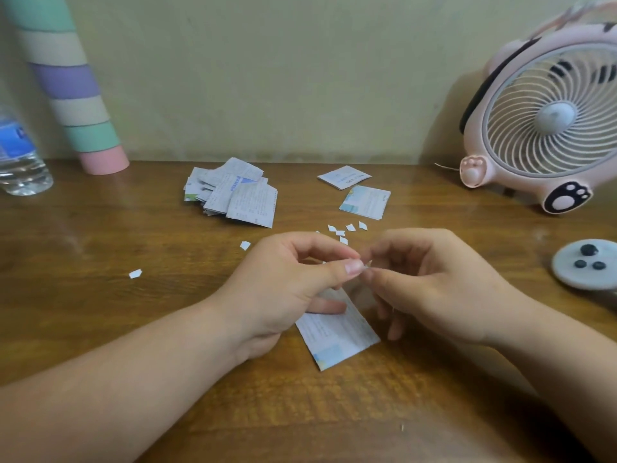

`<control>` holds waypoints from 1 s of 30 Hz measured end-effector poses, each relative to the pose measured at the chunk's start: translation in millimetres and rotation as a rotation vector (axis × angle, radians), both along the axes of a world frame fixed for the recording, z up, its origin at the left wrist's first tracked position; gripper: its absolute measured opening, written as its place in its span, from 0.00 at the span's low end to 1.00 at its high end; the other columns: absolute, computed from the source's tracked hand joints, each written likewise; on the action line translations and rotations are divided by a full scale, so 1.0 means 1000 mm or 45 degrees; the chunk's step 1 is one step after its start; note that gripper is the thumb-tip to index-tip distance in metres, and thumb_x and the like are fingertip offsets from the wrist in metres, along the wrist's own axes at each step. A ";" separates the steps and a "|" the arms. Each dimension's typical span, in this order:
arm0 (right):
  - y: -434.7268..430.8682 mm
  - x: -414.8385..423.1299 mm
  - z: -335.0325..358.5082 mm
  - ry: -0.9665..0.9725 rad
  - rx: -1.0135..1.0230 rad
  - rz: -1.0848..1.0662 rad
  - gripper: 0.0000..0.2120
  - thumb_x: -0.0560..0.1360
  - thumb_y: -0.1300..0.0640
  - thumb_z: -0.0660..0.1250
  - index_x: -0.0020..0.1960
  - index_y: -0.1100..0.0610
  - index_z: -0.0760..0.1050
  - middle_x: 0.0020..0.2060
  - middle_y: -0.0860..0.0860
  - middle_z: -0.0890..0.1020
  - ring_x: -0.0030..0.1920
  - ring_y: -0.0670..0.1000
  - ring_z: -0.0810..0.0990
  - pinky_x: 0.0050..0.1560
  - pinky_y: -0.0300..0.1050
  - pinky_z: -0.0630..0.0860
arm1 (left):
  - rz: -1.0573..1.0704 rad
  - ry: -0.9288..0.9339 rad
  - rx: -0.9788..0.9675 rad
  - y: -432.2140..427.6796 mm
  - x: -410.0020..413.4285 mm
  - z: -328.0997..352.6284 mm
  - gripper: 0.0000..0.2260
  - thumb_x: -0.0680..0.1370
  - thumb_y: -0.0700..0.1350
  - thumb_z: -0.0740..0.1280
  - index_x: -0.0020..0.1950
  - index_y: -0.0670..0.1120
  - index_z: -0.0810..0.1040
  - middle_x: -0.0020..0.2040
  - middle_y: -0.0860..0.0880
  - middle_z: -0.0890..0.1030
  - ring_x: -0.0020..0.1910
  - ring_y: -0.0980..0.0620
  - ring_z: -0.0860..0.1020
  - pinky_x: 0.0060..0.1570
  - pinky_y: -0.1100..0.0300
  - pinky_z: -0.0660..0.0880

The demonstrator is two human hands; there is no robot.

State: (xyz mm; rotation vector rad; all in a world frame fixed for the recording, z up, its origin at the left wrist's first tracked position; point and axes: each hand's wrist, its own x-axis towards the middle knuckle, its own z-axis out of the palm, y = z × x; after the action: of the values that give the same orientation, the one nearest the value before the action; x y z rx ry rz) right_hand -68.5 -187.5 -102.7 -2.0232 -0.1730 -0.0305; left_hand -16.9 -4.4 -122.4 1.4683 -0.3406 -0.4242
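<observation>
pile back on the table | left hand pinches the paper's far end | paper between the hands, long axis running away from the person, blue corner nearest them | scraps just beyond | right hand pinches the same end, fingertips touching the left's

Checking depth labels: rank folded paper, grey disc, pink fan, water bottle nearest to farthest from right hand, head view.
1. Folded paper, pinched by right hand.
2. Grey disc, right edge.
3. Pink fan, back right.
4. Water bottle, far left.
</observation>
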 end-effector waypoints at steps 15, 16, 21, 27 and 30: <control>0.020 -0.004 0.003 0.137 0.326 -0.190 0.08 0.78 0.58 0.70 0.43 0.62 0.82 0.31 0.58 0.82 0.25 0.53 0.78 0.23 0.39 0.72 | 0.056 0.090 -0.075 -0.001 -0.001 0.004 0.14 0.67 0.48 0.76 0.50 0.44 0.88 0.44 0.47 0.84 0.40 0.53 0.76 0.54 0.37 0.81; 0.022 -0.004 0.003 0.136 0.349 -0.200 0.08 0.78 0.58 0.70 0.43 0.62 0.82 0.31 0.58 0.82 0.24 0.52 0.78 0.23 0.39 0.72 | 0.062 0.094 -0.079 -0.001 0.000 0.004 0.14 0.67 0.49 0.77 0.50 0.45 0.88 0.43 0.47 0.84 0.39 0.53 0.76 0.54 0.37 0.81; 0.025 -0.003 0.001 0.117 0.442 -0.202 0.09 0.79 0.58 0.70 0.45 0.64 0.82 0.32 0.58 0.81 0.25 0.47 0.77 0.24 0.40 0.74 | 0.066 0.127 -0.105 -0.001 0.001 0.004 0.16 0.66 0.49 0.77 0.52 0.48 0.88 0.40 0.48 0.82 0.39 0.53 0.76 0.55 0.40 0.81; 0.026 -0.002 0.001 0.126 0.371 -0.249 0.08 0.77 0.56 0.72 0.43 0.59 0.84 0.33 0.58 0.82 0.26 0.51 0.78 0.28 0.43 0.75 | 0.073 0.108 -0.083 -0.001 0.001 0.003 0.11 0.68 0.48 0.76 0.47 0.44 0.88 0.45 0.46 0.83 0.40 0.54 0.77 0.55 0.38 0.81; 0.026 -0.003 0.004 0.163 0.324 -0.301 0.08 0.76 0.55 0.73 0.41 0.58 0.85 0.30 0.57 0.82 0.25 0.55 0.78 0.26 0.42 0.73 | 0.069 0.081 -0.079 -0.002 0.001 0.001 0.09 0.69 0.48 0.76 0.45 0.44 0.88 0.45 0.47 0.84 0.43 0.53 0.78 0.56 0.39 0.81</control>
State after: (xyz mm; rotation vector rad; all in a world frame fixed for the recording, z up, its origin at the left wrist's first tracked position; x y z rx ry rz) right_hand -71.9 -161.5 -99.2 -1.7751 0.1457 -0.0688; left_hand -16.1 -6.5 -121.5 1.3969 -0.2604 -0.4124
